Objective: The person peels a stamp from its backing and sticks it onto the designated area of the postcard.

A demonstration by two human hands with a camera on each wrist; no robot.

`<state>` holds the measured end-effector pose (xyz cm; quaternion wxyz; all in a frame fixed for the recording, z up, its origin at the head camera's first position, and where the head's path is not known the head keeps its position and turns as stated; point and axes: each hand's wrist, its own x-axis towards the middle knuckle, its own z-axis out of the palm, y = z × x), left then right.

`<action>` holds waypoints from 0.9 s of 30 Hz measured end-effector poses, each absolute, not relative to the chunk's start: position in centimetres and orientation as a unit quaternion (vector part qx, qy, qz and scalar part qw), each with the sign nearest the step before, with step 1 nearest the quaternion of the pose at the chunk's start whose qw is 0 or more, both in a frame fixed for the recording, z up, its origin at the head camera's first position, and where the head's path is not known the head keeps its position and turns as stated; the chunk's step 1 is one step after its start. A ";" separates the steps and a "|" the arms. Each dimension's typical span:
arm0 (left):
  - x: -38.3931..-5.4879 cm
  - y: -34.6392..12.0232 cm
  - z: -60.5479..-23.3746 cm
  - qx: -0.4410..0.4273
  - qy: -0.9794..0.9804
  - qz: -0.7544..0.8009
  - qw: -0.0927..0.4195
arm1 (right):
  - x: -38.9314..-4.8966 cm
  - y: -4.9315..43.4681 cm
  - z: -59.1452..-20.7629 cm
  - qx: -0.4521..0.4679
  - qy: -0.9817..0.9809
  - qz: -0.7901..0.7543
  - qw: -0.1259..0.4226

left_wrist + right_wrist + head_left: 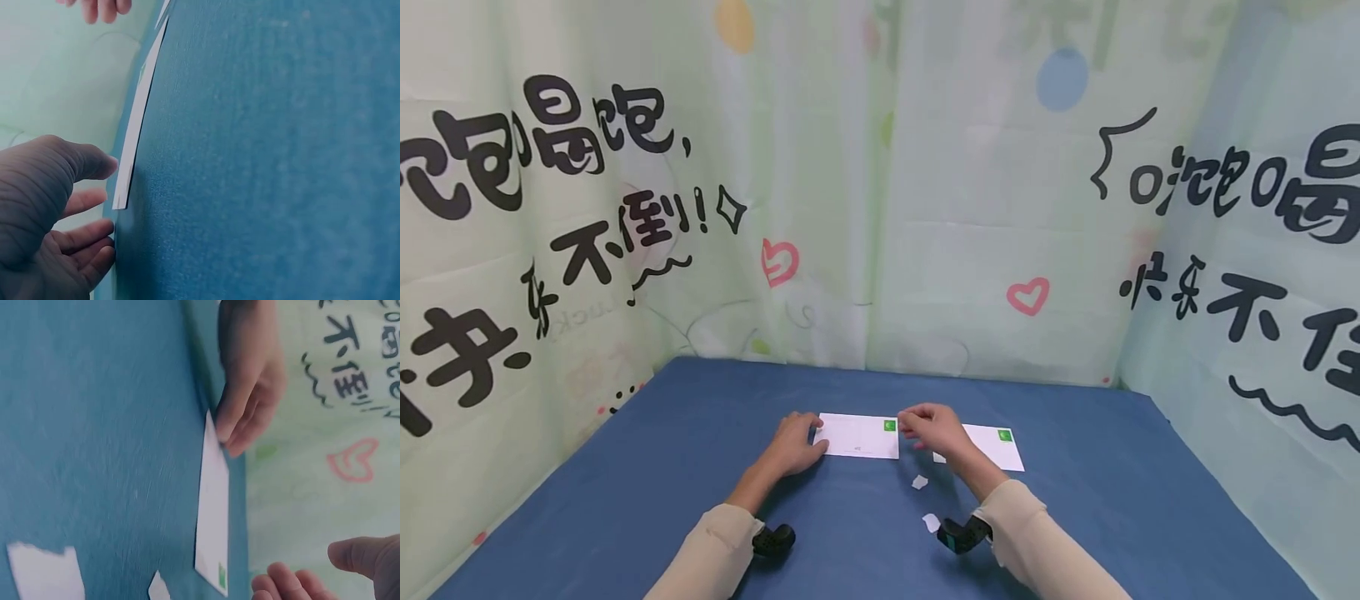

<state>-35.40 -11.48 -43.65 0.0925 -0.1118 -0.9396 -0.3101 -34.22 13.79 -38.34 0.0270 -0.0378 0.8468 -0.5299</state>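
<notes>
A white envelope or card (857, 437) with a green stamp-like square at its upper right corner lies flat on the blue cloth. My left hand (797, 442) is at its left end, thumb and fingers spread about the corner; the left wrist view shows the fingers loosely bent, holding nothing. Just over the right end hovers my right hand (931, 427). In the right wrist view its thumb stands apart from relaxed fingers, with nothing between them. A second white envelope or card (992, 447) with a similar green square lies to the right, partly hidden behind the right hand and forearm.
Two small torn white paper scraps (920, 482) lie on the cloth nearer the body, one close to the right wrist device (962, 535). A blue cloth (850, 550) covers the table. Printed curtains (955, 208) stand behind it and on both sides.
</notes>
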 end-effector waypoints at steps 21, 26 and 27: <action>-33.5 -11.5 -43.0 -0.143 -0.924 -0.337 0.113 | -27.5 14.5 -37.2 -0.126 0.834 -0.533 0.064; -32.7 -11.3 -42.9 -0.159 -0.922 -0.331 0.124 | -26.0 15.6 -37.4 -0.187 0.862 -0.472 0.010; -32.6 -11.3 -42.9 -0.163 -0.922 -0.328 0.126 | -25.8 15.8 -37.5 -0.199 0.867 -0.457 -0.003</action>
